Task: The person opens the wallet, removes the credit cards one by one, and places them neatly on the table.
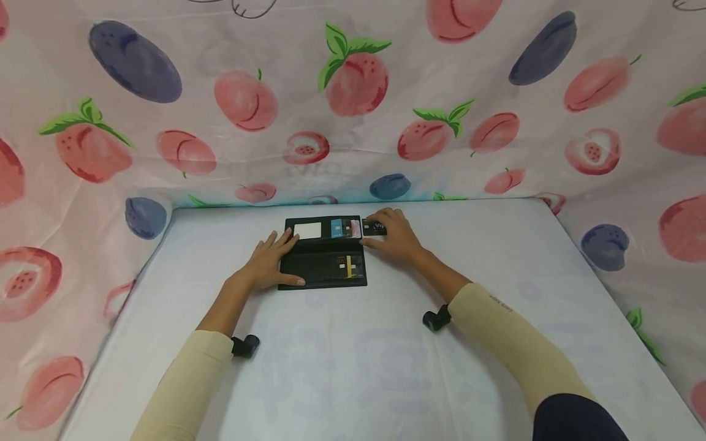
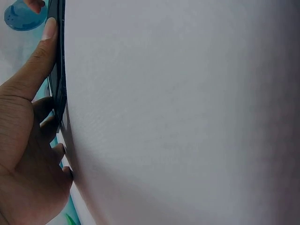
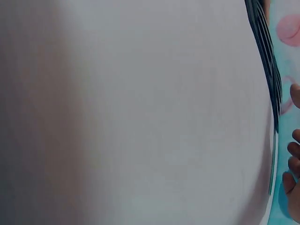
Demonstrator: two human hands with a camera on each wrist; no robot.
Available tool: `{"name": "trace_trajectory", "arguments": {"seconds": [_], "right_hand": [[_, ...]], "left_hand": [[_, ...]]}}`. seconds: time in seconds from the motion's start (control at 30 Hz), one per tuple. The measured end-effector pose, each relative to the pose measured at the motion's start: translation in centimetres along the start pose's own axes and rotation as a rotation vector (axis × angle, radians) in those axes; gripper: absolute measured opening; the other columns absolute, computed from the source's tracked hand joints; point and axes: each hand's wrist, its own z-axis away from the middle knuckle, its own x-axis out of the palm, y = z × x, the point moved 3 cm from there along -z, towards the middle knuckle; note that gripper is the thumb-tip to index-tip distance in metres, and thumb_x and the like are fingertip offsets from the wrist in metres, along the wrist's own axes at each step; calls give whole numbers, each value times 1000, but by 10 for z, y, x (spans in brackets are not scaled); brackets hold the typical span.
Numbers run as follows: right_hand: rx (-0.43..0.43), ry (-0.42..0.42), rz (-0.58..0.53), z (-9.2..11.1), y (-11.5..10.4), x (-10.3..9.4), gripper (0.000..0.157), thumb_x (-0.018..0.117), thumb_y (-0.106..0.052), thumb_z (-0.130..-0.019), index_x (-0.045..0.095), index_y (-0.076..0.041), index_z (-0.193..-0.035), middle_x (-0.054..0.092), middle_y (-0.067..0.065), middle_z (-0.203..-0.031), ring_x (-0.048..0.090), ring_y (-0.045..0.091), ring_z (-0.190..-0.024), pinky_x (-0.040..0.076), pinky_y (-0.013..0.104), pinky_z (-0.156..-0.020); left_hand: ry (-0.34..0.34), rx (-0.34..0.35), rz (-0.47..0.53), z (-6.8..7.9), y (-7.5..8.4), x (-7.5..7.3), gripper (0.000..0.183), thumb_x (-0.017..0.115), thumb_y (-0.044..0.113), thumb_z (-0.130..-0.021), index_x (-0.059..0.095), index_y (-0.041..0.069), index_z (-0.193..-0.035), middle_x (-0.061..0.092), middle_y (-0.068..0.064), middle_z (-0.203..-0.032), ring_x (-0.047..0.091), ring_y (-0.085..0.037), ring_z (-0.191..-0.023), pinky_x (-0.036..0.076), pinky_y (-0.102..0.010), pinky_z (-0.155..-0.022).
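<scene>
A black wallet (image 1: 320, 269) lies unfolded, one half above the other. White (image 1: 307, 230) and blue (image 1: 336, 228) cards show in its upper half; a dark card with a yellow stripe (image 1: 349, 267) sits in the lower. My left hand (image 1: 266, 260) rests spread over the wallet's left side, thumb along the lower half. Beyond the upper right edge a black card (image 1: 372, 227) sticks out sideways. My right hand (image 1: 399, 237) arches over this card, thumb near the wallet's edge. In the right wrist view, its fingertips (image 3: 293, 149) show a small gap from the card (image 3: 273, 164).
A white-covered table (image 1: 342, 361) lies under both arms. Behind it hangs a fruit-printed curtain (image 1: 342, 165), close to the table's far edge. Small black cameras are strapped at the left wrist (image 1: 245, 346) and right wrist (image 1: 436, 318).
</scene>
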Motion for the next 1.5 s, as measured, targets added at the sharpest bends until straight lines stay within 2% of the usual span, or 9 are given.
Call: {"name": "trace_trajectory", "arguments": {"seconds": [0.13, 0.4, 0.63, 0.87, 1.03, 1.3, 1.5], "right_hand": [[-29, -14, -9, 4, -9, 5, 70, 84, -46, -89, 65, -3, -141, 58, 17, -141, 49, 35, -127, 43, 53, -107], [-44, -61, -18, 18, -29, 14, 72, 84, -50, -88, 64, -8, -144, 56, 16, -147, 47, 34, -134, 41, 56, -112], [-96, -87, -17, 25, -43, 20, 70, 85, -53, -85, 68, -11, -139, 60, 10, -137, 50, 29, -128, 43, 54, -110], [-147, -121, -43, 32, -55, 21, 68, 87, -50, -84, 70, -10, -136, 61, 9, -135, 50, 25, -114, 46, 50, -100], [-161, -119, -34, 34, -57, 23, 65, 88, -49, -84, 70, -11, -133, 61, 7, -130, 49, 24, -108, 47, 47, -96], [-161, -133, -30, 35, -58, 24, 54, 88, -45, -85, 74, -12, -125, 61, 7, -131, 50, 25, -116, 46, 48, -101], [-153, -144, -19, 35, -59, 25, 53, 88, -44, -85, 74, -12, -126, 60, 7, -134, 50, 25, -118, 45, 48, -103]], "left_hand": [[4, 4, -1, 1, 0, -1, 114, 88, 49, -83, 24, 4, -167, 9, -20, -174, -1, -49, -158, 0, -65, -125], [-1, 3, 0, 1, 0, -1, 114, 88, 49, -83, 24, 4, -167, 9, -20, -174, -1, -49, -158, 1, -65, -125], [-5, 0, -1, 1, -1, -1, 114, 88, 49, -84, 24, 5, -167, 8, -20, -174, -2, -49, -158, 0, -65, -125], [-6, 2, 6, 1, 0, -2, 115, 88, 49, -83, 24, 4, -167, 8, -20, -174, -2, -49, -158, 0, -65, -125], [-13, -2, -2, 0, -1, 0, 114, 88, 49, -84, 23, 6, -167, 7, -19, -175, -2, -48, -158, -1, -64, -125], [-9, 8, 7, 0, -1, -1, 115, 88, 50, -83, 23, 5, -167, 7, -20, -175, -2, -49, -158, -1, -65, -125], [-24, 7, 29, 1, -1, -1, 120, 91, 48, -80, 21, 4, -167, 5, -20, -175, -4, -49, -158, -2, -65, -124]]}}
